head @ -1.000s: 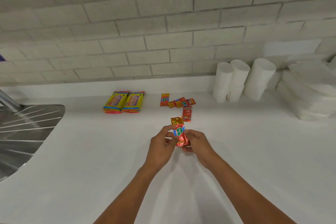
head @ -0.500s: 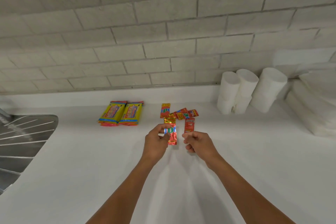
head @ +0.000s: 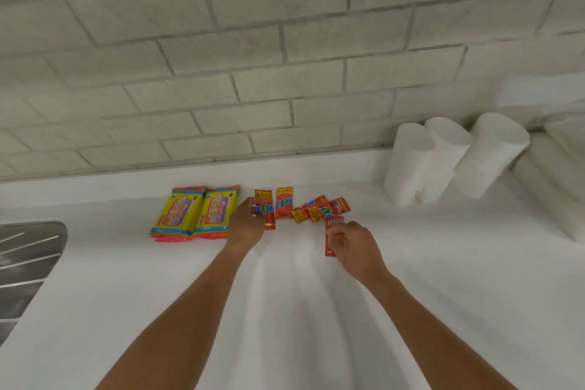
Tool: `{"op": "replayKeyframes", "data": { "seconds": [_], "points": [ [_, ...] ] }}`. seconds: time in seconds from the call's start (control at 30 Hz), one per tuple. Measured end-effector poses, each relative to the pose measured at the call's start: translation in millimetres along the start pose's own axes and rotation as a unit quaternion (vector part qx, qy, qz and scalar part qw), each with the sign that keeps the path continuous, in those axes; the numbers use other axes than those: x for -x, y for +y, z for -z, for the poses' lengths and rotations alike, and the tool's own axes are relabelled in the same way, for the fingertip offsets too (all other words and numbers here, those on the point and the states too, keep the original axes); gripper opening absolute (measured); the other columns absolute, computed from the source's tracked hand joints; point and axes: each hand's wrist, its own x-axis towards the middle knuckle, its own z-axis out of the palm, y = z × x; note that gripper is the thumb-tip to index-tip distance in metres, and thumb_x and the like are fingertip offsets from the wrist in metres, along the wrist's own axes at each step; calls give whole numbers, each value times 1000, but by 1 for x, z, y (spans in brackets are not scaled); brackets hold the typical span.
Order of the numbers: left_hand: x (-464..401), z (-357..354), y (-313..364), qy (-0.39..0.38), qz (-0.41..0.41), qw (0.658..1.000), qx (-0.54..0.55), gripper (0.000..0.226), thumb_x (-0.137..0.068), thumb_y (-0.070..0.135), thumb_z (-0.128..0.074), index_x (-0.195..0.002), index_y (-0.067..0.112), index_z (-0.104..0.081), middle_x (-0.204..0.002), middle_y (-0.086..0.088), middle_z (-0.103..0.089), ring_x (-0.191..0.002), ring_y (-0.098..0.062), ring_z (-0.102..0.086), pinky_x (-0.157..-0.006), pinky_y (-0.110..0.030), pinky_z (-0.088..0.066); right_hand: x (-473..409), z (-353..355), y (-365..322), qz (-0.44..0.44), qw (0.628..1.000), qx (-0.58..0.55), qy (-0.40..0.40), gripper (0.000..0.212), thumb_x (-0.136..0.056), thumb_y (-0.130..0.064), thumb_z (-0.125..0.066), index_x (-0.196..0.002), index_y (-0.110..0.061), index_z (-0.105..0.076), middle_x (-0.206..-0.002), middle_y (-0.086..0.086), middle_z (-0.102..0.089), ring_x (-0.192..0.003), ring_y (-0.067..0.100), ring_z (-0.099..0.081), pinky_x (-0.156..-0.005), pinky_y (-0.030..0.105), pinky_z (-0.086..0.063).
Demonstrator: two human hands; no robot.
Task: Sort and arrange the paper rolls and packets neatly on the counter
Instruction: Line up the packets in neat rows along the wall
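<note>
My left hand (head: pixel 246 225) pinches a long red sachet (head: pixel 267 210) and holds it against the white counter (head: pixel 285 310), right beside a second long red sachet (head: pixel 284 203) lying near the wall. My right hand (head: pixel 354 247) pinches another red sachet (head: pixel 330 236) that shows a barcode at its top. Several small red sachets (head: pixel 321 209) lie in a loose heap between my hands. Two stacks of yellow packets (head: pixel 196 214) lie side by side to the left. Three white paper rolls (head: pixel 443 158) stand against the wall at the right.
A steel sink drainer (head: pixel 28 263) lies at the left edge. More wrapped white paper packs (head: pixel 557 187) lie at the far right. A grey brick wall (head: pixel 285 57) runs behind the counter.
My left hand carried the long red sachet forward and left, down beside the other long one. My right hand let go of it and took hold of a barcode sachet.
</note>
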Motion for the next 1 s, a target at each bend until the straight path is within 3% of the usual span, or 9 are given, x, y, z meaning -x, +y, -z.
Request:
{"op": "replayKeyframes", "data": {
  "seconds": [0.1,0.17,0.3,0.5,0.77,0.9,1.0],
  "points": [
    [-14,0,-3,0,-14,999,-29,29,-95,6,-54,-117,22,-63,-111,0,-64,-87,-13,-61,-59,-20,-48,2,1,-2,3,999,51,-11,18,-96,-22,-56,-104,-25,-72,-104,-3,-61,-95,16,-60,-80,32,-57],
    [-87,-42,2,-53,-17,998,-32,28,-95,6,-55,-117,22,-62,-117,-4,-65,-88,-14,-64,-64,-27,-55,-49,-4,16,-57,996,63,10,20,-96,-24,-54,-107,-27,-70,-107,-3,-58,-101,18,-55,-83,36,-55],
    [-93,-43,-3,-57,-14,996,-61,31,-92,4,-56,-113,26,-61,-117,-6,-68,-78,-12,-64,-54,-28,-50,-50,-3,12,-57,992,104,-33,25,-97,-29,-53,-121,-25,-62,-122,-1,-53,-110,20,-51,-88,35,-53],
    [-97,-38,-19,-52,5,996,-70,34,-93,2,-56,-121,21,-60,-123,-9,-65,-81,-13,-62,-62,-32,-56,-52,-9,7,-24,973,196,-118,43,-99,-24,-52,-142,-23,-47,-144,2,-44,-124,23,-44,-102,38,-47],
    [-100,-41,-18,-72,11,995,-64,34,-94,2,-57,-123,19,-59,-120,-10,-66,-90,-18,-64,-61,-30,-53,-44,-9,13,3,967,228,-115,53,-94,-22,-62,-144,-27,-44,-150,0,-39,-128,23,-42,-106,38,-44],
    [-102,-43,-19,-74,6,992,-105,35,-95,3,-54,-124,22,-59,-121,-9,-66,-82,-17,-63,-52,-27,-47,-46,-7,15,32,955,262,-132,62,-92,-20,-64,-147,-29,-39,-153,1,-32,-130,26,-39,-107,41,-42],
    [-103,-45,-19,-76,-11,987,-142,37,-94,1,-50,-123,22,-59,-122,-7,-65,-86,-18,-62,-52,-25,-45,-47,-5,16,44,942,300,-145,65,-93,-20,-63,-150,-32,-35,-156,2,-29,-132,28,-36,-108,44,-39]
  ]
}}
